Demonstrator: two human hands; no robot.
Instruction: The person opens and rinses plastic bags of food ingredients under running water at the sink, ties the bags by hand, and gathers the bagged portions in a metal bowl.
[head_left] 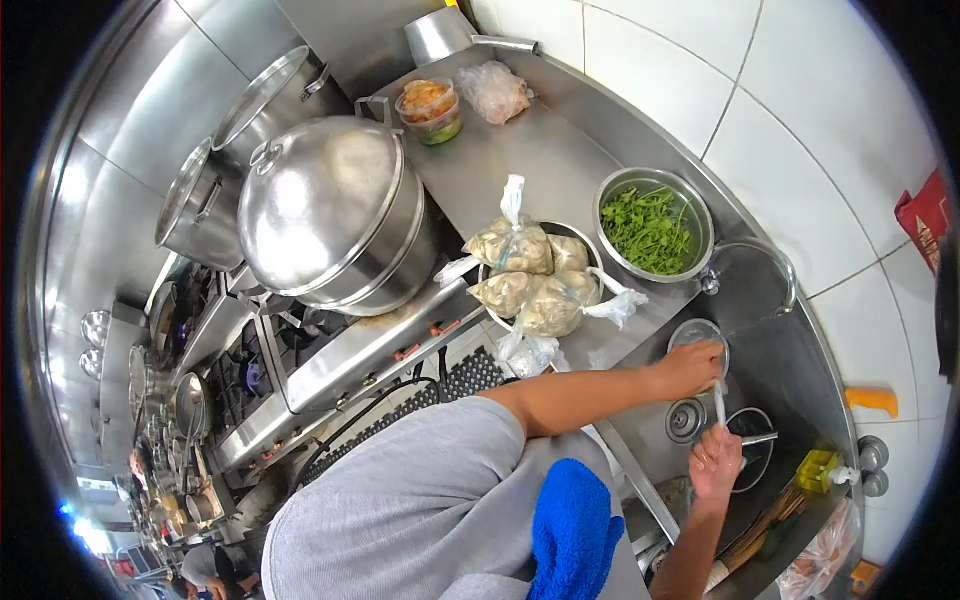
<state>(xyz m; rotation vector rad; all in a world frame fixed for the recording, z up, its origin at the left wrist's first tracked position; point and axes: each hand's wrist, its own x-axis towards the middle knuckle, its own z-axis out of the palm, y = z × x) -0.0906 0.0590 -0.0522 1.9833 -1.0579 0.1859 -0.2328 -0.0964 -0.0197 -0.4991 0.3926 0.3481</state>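
Note:
Over the sink, my left hand (pixel 698 368) is closed, its fingers overlapping a round, shiny rimmed vessel (pixel 690 333). A narrow white strip (pixel 720 405) runs from beside its fingertips down to my right hand (pixel 715 462), which is closed around the lower end. Whether the strip is a handle or something else, I cannot tell. Close to my right hand, a round metal pan or strainer with a handle (pixel 762 438) lies in the sink. A curved faucet (pixel 788 275) stands beyond my left hand. Below my hands shows the sink drain (pixel 686 421).
A metal bowl of green herbs (pixel 648 225) and several tied bags of pale food (pixel 545 285) stand on the steel counter (pixel 560 140). A large lidded pot (pixel 335 215) sits by the stove (pixel 250 370). A yellow-green bottle (pixel 818 470) stands at the sink's edge.

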